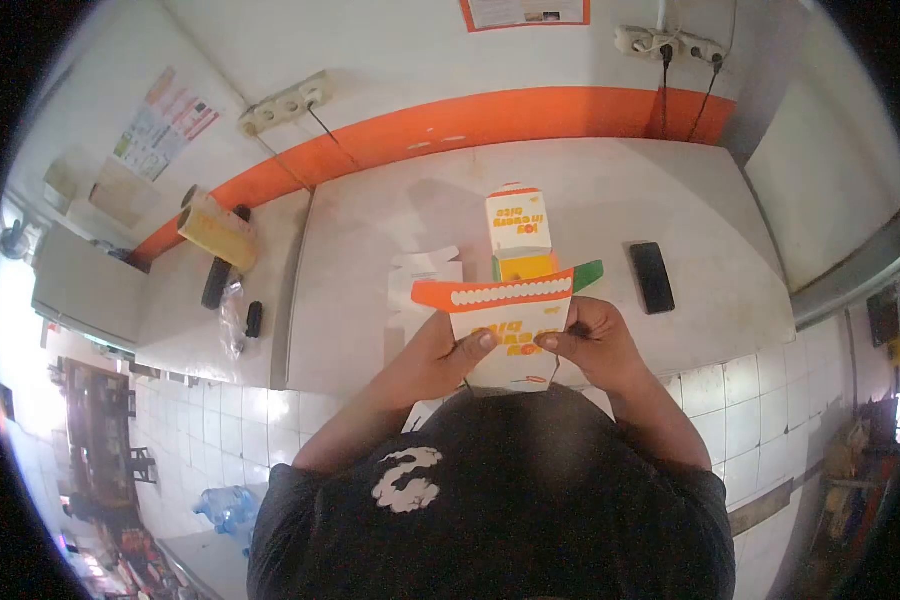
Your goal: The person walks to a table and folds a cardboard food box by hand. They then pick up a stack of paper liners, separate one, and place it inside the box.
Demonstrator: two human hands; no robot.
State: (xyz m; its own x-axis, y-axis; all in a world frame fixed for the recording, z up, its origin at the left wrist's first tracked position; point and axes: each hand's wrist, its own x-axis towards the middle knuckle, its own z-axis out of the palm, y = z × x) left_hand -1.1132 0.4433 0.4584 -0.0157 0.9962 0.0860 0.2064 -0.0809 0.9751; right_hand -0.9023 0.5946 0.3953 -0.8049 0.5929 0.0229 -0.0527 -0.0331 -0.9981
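Between my two hands I hold a white cardboard food box (510,318) with orange print, an orange top flap with a row of white scallops, and a green tab at its right. My left hand (448,358) grips its left side, thumb on the front panel. My right hand (598,342) grips the right side in the same way, its thumb near the middle. Just beyond it on the table stands another printed box (520,222) with a yellow lower part. A white cardboard piece (425,275) lies left of it, partly covered by the held box.
A black phone (651,277) lies on the white table (710,215) at the right. On the left counter are yellowish rolls (217,232), a clear plastic bag (232,320) and dark objects. Power strips (288,103) hang on the wall. Blue water bottles (228,510) stand low at the left.
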